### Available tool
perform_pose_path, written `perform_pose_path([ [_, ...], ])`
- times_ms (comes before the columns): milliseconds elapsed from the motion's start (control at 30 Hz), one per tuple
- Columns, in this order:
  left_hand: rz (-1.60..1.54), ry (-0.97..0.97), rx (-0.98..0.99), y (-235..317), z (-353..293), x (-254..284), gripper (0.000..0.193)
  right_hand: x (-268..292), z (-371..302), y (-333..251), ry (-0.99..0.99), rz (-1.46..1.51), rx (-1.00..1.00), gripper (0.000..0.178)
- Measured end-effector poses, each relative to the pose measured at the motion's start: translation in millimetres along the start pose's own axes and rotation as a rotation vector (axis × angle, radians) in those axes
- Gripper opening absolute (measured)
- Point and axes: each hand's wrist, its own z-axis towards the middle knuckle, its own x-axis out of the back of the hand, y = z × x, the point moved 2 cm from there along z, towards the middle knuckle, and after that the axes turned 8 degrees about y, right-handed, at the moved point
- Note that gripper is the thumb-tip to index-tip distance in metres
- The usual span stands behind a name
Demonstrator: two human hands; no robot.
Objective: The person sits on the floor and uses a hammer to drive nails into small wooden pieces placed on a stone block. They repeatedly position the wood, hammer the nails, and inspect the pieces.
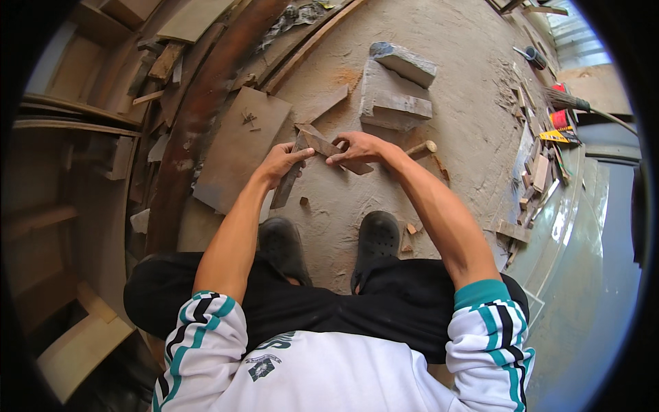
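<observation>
Two short, flat dark wooden pieces meet at their far ends in an upside-down V, held above the floor between my feet. My left hand (279,163) is closed around the left wooden piece (284,191), its thumb near the joint. The fingers of my right hand (357,147) pinch the right wooden piece (318,141), which slants toward the lower right. Whether the ends are fastened or only touching, I cannot tell. Beyond my left hand lies a flat brown board (237,154) with several loose nails (250,121) on it. A round wooden handle (420,150) lies beside my right forearm, its other end hidden.
Grey blocks (392,93) sit on the dusty floor ahead. On the right are wood scraps (539,175), a yellow-handled tool (559,136), a broom (566,100) and glass-like sheets (549,257). A long reddish beam (184,137) and wooden shelving (51,216) border the left.
</observation>
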Motion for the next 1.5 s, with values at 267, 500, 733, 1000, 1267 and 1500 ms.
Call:
perform_pose_path([
  [267, -0.033, 0.139, -0.122, 27, -20, 14, 0.035, -17, 1, -26, 0.226, 0.272, 0.103, 0.060],
  [500, -0.080, 0.217, -0.022, -17, -26, 38, 0.034, -43, 26, -40, 0.119, 0.107, 0.113, 0.048],
  [733, -0.150, 0.439, 0.104, -44, -60, 82, 0.030, -74, 129, -69, 0.297, -0.039, 0.235, 0.027],
  [1000, -0.008, 0.446, 0.010, 0, -87, 115, 0.036, -100, 182, -82, 0.489, -0.179, 0.365, 0.022],
  [1267, 0.093, 0.276, -0.295, 117, -123, 98, 0.041, -33, 167, -100, 0.475, 0.380, 0.446, 0.013],
  [1500, 0.104, 0.309, -0.439, 176, -156, 74, 0.040, 96, 7, -203, 0.465, 0.695, 0.627, 0.012],
])
